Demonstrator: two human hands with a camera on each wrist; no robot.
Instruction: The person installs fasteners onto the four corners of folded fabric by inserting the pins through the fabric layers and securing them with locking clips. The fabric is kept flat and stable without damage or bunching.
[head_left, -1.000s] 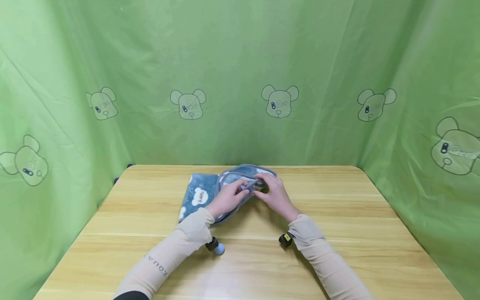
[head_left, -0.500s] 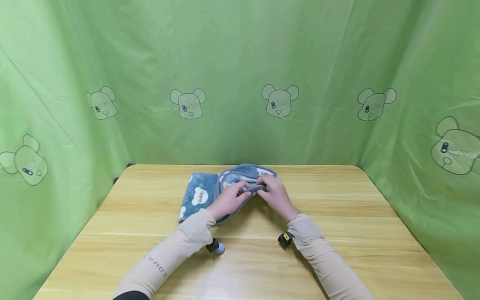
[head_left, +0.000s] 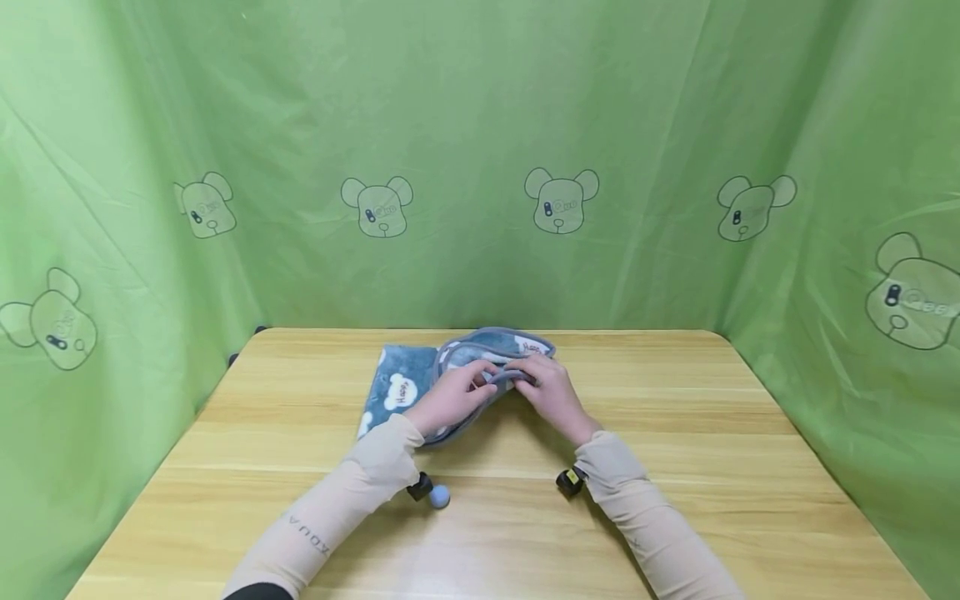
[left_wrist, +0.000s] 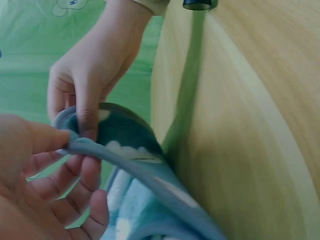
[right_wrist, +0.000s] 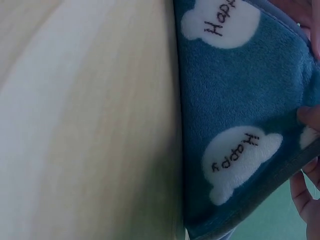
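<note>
A blue fleece cloth (head_left: 408, 362) with grey edging and white bear heads marked "Happy" lies partly folded toward the back of the table. My left hand (head_left: 450, 400) pinches its raised edge between thumb and fingers. Just to the right, my right hand (head_left: 553, 398) pinches the same edge. In the left wrist view the left hand (left_wrist: 25, 175) and right hand (left_wrist: 102, 62) come close together at the edging, with the cloth (left_wrist: 172, 187) hanging below. A flat face of the cloth (right_wrist: 240, 90) fills much of the right wrist view, where the hands are mostly cut off.
A small light blue ball (head_left: 439, 497) sits on the wooden table (head_left: 495, 533) close to the left wrist's black camera (head_left: 422, 486). Another camera (head_left: 570, 482) is on the right wrist. Green curtain (head_left: 465, 100) surrounds the table at the back and sides.
The right fingers have moved in along the cloth's edge, and the gap beneath them has been covered. The left forearm has shifted slightly left, showing more of the ball.
</note>
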